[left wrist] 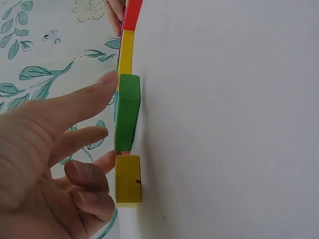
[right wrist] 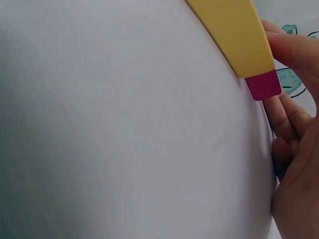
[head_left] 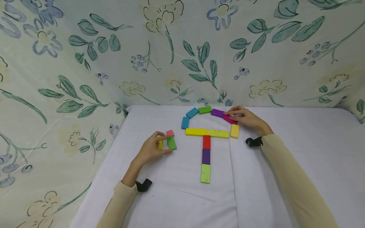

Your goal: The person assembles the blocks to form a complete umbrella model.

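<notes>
My left hand (head_left: 152, 147) spans a green block (head_left: 172, 143) lengthwise, the thumb at its near end and a finger at its far end. A small pink block (head_left: 169, 133) touches that far end. Beside it, a yellow block (left wrist: 128, 179) lies partly hidden behind the fingers in the head view. My right hand (head_left: 249, 119) pinches a magenta block (head_left: 230, 119) at the right of an arch of blocks, one finger reaching over the purple block (head_left: 218, 113). An orange-yellow block (head_left: 234, 131) sits just below the magenta one.
Two yellow blocks (head_left: 196, 132) form a bar under the arch. A column of red (head_left: 206, 142), dark purple (head_left: 206, 156) and lime (head_left: 205, 173) blocks runs down from it. Blue (head_left: 185, 123) and green (head_left: 205, 110) blocks continue the arch. A white cloth (head_left: 176, 205) covers the table; patterned fabric (head_left: 114, 63) hangs behind.
</notes>
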The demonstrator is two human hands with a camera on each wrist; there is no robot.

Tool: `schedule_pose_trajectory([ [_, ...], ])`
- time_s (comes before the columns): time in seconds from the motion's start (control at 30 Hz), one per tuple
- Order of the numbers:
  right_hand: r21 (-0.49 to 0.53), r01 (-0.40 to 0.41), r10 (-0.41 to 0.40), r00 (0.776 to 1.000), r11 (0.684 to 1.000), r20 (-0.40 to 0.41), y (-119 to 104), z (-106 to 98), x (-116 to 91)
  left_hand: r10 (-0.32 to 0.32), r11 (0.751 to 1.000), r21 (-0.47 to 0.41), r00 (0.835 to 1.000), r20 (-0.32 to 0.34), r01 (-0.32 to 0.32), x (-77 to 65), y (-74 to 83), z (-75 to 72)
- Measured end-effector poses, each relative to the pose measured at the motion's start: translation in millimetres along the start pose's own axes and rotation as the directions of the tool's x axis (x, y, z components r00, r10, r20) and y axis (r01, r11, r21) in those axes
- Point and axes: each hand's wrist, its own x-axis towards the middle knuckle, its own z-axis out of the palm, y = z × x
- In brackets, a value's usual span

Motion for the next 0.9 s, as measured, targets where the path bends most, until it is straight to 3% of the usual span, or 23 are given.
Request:
schedule_pose_trajectory([
  [0.3,0.021,-0.009,0.009,1.0,1.0,0.005,-0.9,-1.4,0.1,0.0,1.0,0.014,0.999,-0.032,0.001,0.1,-2.0,6.2],
  [0.57,0.032,-0.012,0.012,1.0,0.999,0.004,1.9,-2.5,-1.6,0.048,0.998,0.039,0.997,-0.057,-0.046,1.5,-0.8,7.5],
  [0.9,0.009,-0.017,0.018,1.0,1.0,-0.005,1.3,-1.2,-1.5,0.109,0.993,-0.039,0.992,-0.064,-0.111,-2.1,6.5,10.3],
])
